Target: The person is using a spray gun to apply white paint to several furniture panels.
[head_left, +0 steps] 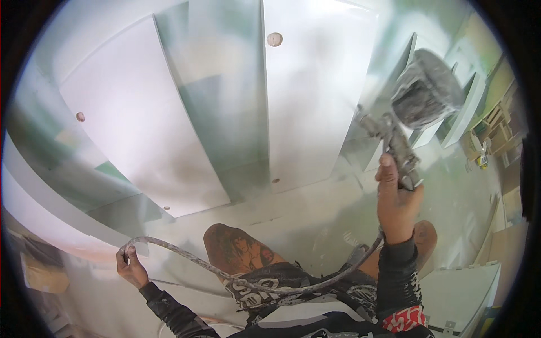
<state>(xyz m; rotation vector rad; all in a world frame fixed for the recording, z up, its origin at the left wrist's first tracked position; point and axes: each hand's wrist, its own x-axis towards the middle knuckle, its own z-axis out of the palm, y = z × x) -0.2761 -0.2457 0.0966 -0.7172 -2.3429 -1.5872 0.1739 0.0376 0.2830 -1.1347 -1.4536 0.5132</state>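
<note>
My right hand [399, 203] is wrapped round the handle of a paint spray gun [389, 132], raised at the right. A round, paint-crusted cup [426, 90] sits on top of the gun, and its nozzle points left toward a tall white door panel [315, 84]. At the lower left, my left hand [133, 267] pinches a speckled air hose [197, 260]. From there the hose sags across my lap and runs up toward my right wrist. A second white panel [141, 118] leans at the left; both panels have small round holes.
More narrow panels [465, 110] stand at the right. A curved white piece [62, 217] lies at the left near my left hand. A cardboard box [44, 274] is at the lower left, a white board [459, 296] at the lower right, and wooden pieces [496, 121] at the far right.
</note>
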